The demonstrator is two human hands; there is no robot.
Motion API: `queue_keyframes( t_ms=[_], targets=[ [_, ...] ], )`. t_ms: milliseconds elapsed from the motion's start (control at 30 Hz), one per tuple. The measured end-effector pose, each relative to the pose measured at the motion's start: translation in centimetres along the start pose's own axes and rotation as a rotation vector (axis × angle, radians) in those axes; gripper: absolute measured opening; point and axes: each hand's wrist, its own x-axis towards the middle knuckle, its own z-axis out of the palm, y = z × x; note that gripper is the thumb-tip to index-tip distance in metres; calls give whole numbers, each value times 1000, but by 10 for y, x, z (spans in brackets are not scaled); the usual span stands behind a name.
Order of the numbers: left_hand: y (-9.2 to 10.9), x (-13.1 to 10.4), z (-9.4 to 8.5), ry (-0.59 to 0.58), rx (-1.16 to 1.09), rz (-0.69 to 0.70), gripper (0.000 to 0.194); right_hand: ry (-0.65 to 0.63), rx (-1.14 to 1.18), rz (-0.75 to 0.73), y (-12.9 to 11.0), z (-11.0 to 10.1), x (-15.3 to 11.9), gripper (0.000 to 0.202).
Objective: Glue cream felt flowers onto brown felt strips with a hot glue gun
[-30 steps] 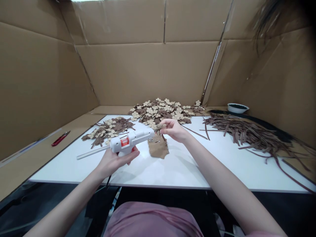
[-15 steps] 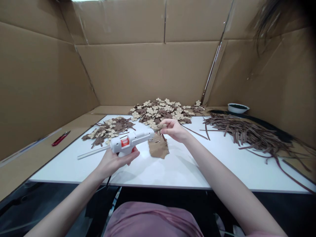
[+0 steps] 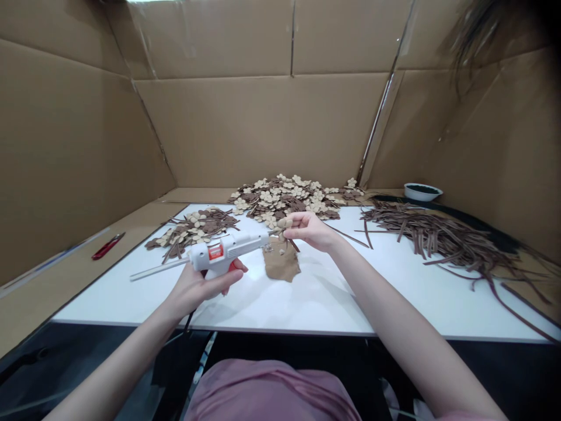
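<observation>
Here's the left hand, its fingers wrapped around the handle of a white plastic glue gun with a red-framed window, and a long, pale, translucent glue stick juts out of the back end. A thin black cord drops below the wrist, over the near edge of the flat white tabletop.

Across to the right hand: thumb and fingertips pinch a small beige flower-shaped cutout, up in front of the big heap. The gun's nozzle points right at it, tip just beside the petals; whether they touch, I can't tell. A narrow dark-brown strip shows just beneath those fingers, though its join to the flower is too small to make out.

Right below the action lies a ragged-edged piece of brown cardboard, clear shiny blobs near its top.

Look around: a wide heap of beige and brown flower cutouts at the back, a smaller mixed pile of flowers and strips on the left, a big tangle of long brown strips on the right. Behind that tangle sits a white bowl with dark contents, and over on the far left rests a red-handled cutter.
</observation>
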Motion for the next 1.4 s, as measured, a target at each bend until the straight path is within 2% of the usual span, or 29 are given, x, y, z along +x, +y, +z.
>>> queue_keyframes(
  t_ms=[300, 433, 567, 700, 1033, 1267, 1400],
  targets=[
    [-24, 1, -5, -133, -14, -156, 35, -50, -287, 202, -10, -24, -7, 32],
    [-34, 1, -4, -181, 10, -219, 41, -29, -316, 269, -14, -25, -9, 30],
    [-35, 2, -4, -175, 44, -317, 48, -11, -328, 290, -15, -24, -10, 30],
    [-33, 4, -1, -214, 21, -251, 47, -5, -362, 282, -13, -25, -10, 32],
    [-33, 17, 15, -222, 29, -216, 47, 7, -343, 285, -13, -25, -9, 33],
    [-32, 13, 11, -266, 53, -195, 47, 7, -354, 287, -14, -23, -9, 31],
    [-30, 12, 6, -316, 104, -175, 55, 17, -349, 291, -13, -24, -8, 33]
  ],
)
